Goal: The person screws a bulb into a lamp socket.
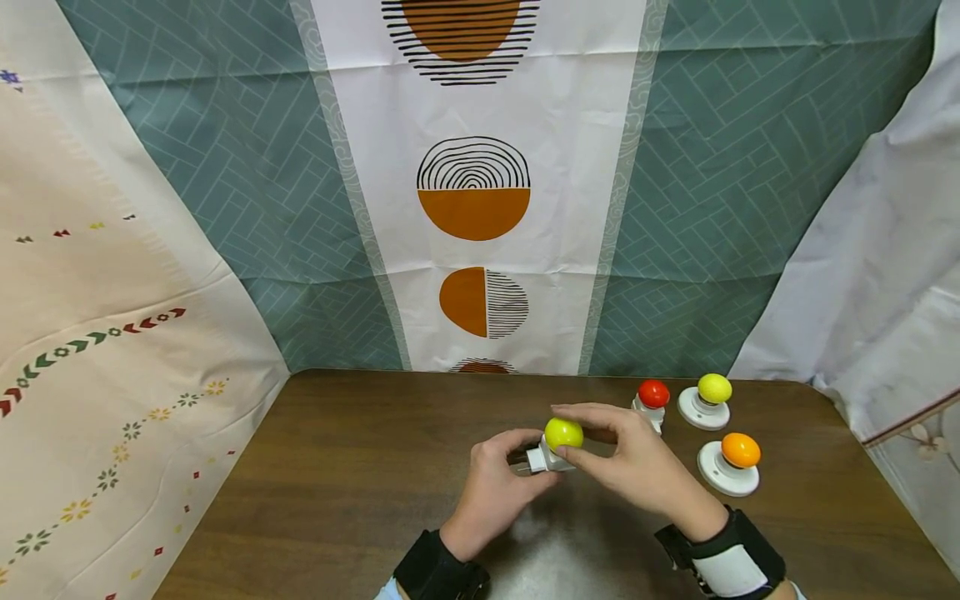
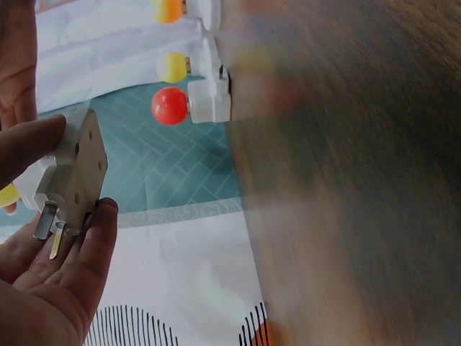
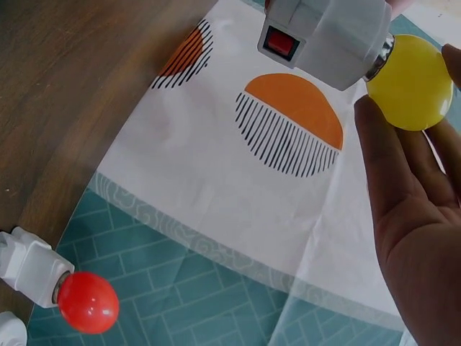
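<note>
Above the table, my left hand [image 1: 498, 479] grips a white plug-in bulb socket [image 2: 83, 166] by its body. Two metal prongs [image 2: 50, 231] stick out of the socket, and a red rocker switch [image 3: 281, 43] shows on it in the right wrist view. A yellow bulb [image 1: 564, 434] sits at the socket's mouth, part of its metal base [image 3: 379, 58] visible between glass and socket. My right hand [image 1: 630, 458] holds this bulb between thumb and fingertips. How deep the base sits inside the socket is hidden.
Right of my hands stand a red bulb [image 1: 653, 394] in a similar white socket [image 3: 32, 267], a yellow-green bulb [image 1: 715, 388] in a round white holder [image 1: 703, 412], and an orange bulb [image 1: 741, 450] in another round holder [image 1: 727, 479]. A patterned cloth [image 1: 480, 108] hangs behind the wooden table [image 1: 337, 475].
</note>
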Demonstrator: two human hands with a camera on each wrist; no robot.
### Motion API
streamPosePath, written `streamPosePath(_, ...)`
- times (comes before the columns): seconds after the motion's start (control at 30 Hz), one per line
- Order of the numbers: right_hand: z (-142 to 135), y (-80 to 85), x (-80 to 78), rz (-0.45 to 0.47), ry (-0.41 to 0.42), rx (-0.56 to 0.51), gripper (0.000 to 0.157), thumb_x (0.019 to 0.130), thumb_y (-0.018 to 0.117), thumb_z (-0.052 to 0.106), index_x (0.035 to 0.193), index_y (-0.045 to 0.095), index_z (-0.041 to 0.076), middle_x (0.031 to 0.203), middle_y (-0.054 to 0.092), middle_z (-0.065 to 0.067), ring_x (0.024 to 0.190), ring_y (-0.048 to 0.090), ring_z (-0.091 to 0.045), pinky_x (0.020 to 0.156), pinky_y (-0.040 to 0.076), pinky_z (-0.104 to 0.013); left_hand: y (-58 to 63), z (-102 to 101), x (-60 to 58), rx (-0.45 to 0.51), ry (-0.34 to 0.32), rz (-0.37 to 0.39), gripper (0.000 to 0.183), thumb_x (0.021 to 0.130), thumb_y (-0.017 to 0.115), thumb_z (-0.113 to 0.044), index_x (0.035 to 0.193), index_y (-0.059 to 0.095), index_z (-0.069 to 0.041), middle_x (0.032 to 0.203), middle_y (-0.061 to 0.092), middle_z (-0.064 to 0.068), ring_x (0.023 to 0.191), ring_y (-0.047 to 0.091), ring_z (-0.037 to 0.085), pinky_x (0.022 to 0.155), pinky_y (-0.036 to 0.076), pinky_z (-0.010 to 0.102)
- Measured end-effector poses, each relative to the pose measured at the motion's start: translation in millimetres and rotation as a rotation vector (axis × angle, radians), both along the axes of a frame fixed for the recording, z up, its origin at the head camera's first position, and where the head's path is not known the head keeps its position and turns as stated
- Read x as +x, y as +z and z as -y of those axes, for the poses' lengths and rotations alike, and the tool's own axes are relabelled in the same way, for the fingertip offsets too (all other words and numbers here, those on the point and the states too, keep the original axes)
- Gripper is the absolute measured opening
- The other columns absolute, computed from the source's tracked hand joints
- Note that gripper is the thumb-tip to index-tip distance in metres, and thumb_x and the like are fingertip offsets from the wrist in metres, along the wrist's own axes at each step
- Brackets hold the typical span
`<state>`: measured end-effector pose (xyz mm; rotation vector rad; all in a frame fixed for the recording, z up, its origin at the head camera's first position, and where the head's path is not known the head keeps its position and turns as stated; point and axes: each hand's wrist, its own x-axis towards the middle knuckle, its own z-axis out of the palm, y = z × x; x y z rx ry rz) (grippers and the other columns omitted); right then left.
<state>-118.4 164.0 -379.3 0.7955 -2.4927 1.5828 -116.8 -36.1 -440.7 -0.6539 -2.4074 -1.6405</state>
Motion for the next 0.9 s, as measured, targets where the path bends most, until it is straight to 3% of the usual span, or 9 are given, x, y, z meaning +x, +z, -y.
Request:
streamPosePath(0.67, 8.5, -3.1, 4.2, -0.061, -0.185, -0.085, 0.038, 0.070, 0.080, 0.030, 0.105, 0.067, 0.027, 0.102, 0.064, 0.011, 0.090, 0.060, -0.008, 0.071, 0.050, -0.027, -3.2, -4.2, 1.2, -0.004, 0.024, -0.011, 0.039, 0.076, 0.076, -0.034, 0.112, 0.062, -0.025, 0.104, 0.060, -0.012, 0.090, 0.058, 0.005, 0.075, 0.047, 0.024)
streamPosePath(0.9, 4.6, -5.2, -1.1, -0.146, -0.174, 0.003, 0.045, 0.072, 0.077, 0.039, 0.113, 0.063, 0.030, 0.112, 0.060, 0.015, 0.101, 0.056, -0.006, 0.080, 0.047, -0.028, -3.4, -5.4, -0.4, 0.003, 0.037, -0.040, 0.038, 0.075, 0.077, -0.031, 0.110, 0.063, -0.023, 0.103, 0.061, -0.011, 0.089, 0.058, 0.006, 0.075, 0.048, 0.027)
